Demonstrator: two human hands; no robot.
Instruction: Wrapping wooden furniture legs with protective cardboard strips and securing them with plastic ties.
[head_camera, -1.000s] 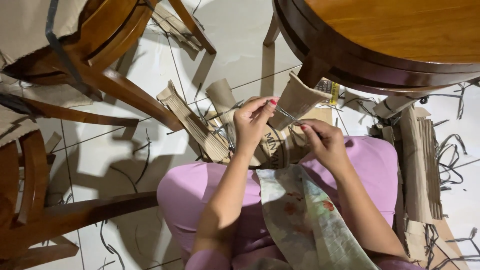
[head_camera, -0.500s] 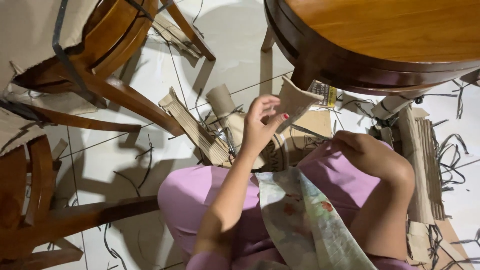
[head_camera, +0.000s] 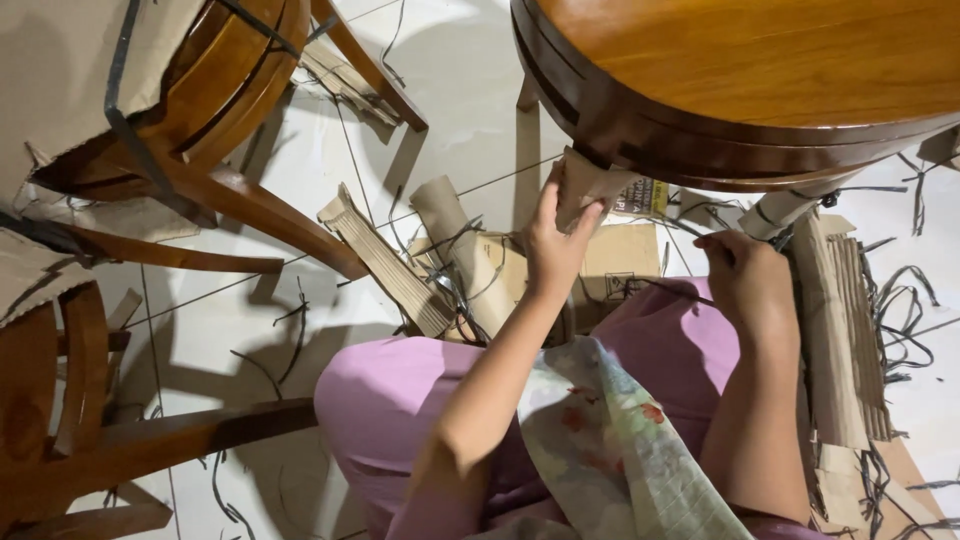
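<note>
I sit on a white tiled floor with my pink-clad legs (head_camera: 400, 400) drawn up. My left hand (head_camera: 553, 245) presses on brown cardboard wrapping (head_camera: 590, 185) around the leg of a round wooden table (head_camera: 760, 80). To the right, my right hand (head_camera: 750, 280) is closed on a thin black plastic strap (head_camera: 660, 289); the strap runs left toward the wrapped leg. A patterned cloth (head_camera: 620, 450) lies over my lap.
Torn cardboard pieces (head_camera: 390, 265) and loose black straps (head_camera: 900, 320) litter the floor around me. Corrugated cardboard strips (head_camera: 840, 340) lie at the right. Wooden chairs (head_camera: 200, 120), partly wrapped in cardboard, stand at the left, with another chair frame (head_camera: 90, 440) at lower left.
My right hand has pulled away to the right from the wrapped leg, drawing the black strap out. My left hand stays on the cardboard. The view has tilted slightly.
</note>
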